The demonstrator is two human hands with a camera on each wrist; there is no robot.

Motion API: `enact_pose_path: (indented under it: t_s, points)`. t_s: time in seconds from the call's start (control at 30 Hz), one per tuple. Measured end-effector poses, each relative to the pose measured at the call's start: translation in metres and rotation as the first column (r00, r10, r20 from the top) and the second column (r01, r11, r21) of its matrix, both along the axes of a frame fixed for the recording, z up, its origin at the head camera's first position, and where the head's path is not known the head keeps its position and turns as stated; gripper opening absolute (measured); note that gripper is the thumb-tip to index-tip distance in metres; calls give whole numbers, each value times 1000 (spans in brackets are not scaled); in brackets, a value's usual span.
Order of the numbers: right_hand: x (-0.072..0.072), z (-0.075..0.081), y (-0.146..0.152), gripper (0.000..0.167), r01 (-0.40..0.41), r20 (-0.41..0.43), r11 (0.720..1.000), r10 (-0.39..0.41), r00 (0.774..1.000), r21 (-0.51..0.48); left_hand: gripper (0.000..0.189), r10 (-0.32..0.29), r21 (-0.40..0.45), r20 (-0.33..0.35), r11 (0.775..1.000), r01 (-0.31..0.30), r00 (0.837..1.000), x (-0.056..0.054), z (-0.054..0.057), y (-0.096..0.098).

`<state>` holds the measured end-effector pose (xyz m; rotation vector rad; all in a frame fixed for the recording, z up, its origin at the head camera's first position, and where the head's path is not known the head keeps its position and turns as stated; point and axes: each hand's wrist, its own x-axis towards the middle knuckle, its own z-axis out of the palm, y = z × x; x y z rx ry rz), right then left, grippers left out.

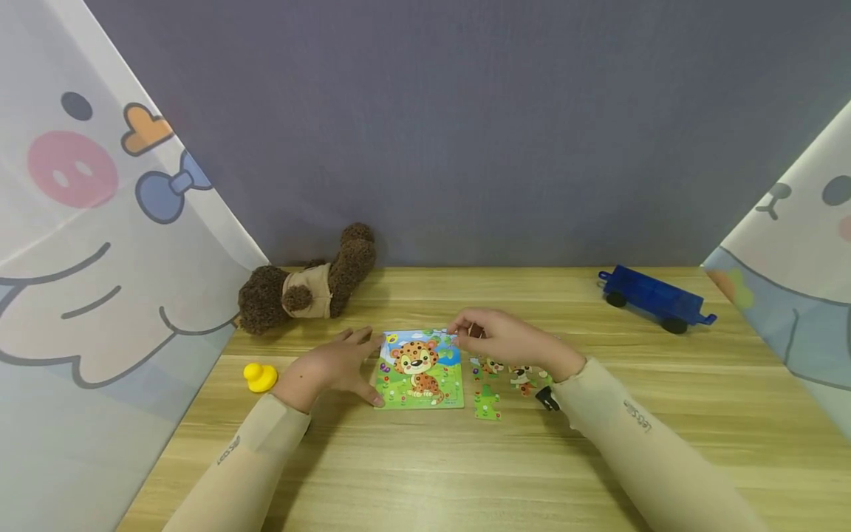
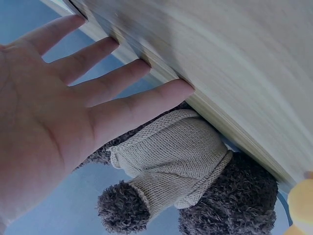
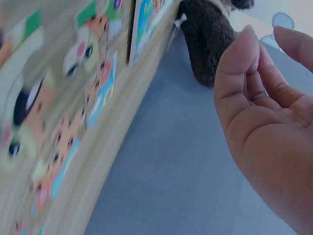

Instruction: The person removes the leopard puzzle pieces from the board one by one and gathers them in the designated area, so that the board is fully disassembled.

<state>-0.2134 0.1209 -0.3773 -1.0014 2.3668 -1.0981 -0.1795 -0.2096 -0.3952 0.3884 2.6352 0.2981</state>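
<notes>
The leopard picture puzzle board [image 1: 419, 369] lies flat on the table between the hands. My left hand [image 1: 335, 369] rests beside its left edge, thumb near the lower left corner; in the left wrist view the fingers [image 2: 112, 83] are spread, tips at the tabletop. Over the board's upper right corner hovers my right hand [image 1: 495, 336]. Its fingers [image 3: 234, 73] are loosely bent in the right wrist view, the thumb apart from them, with nothing visible between. Loose puzzle pieces [image 1: 487, 403] lie right of the board, some partly hidden under the right hand.
A brown plush bear [image 1: 309, 290] in a beige knit lies at the back left. The yellow rubber duck [image 1: 260, 377] sits left of the left hand. At the back right stands a blue toy trailer [image 1: 654, 295]. A small black object [image 1: 547, 399] lies by the right wrist.
</notes>
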Motion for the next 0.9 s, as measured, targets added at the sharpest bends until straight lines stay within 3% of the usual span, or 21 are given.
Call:
enact_pose_path:
  t_s: [0.17,0.4,0.67,0.9]
  points:
    - [-4,-12,-26,33,-58,70,998,57,996,4,128,-4,-12,-7,1000,4,1000,-2,-1,-1]
    - [-7,-25,-55,42,-107,205,994,104,973,0,128,-2,-27,-12,1000,1,1000,-1,0,1]
    - [-9,-37,-72,39,-120,188,988,100,977,98,125,-3,-14,-13,1000,3,1000,-1,2,1]
    - [-7,-36,-75,34,-146,100,969,128,987,200,125,-3,-5,-5,1000,3,1000,-1,1,0]
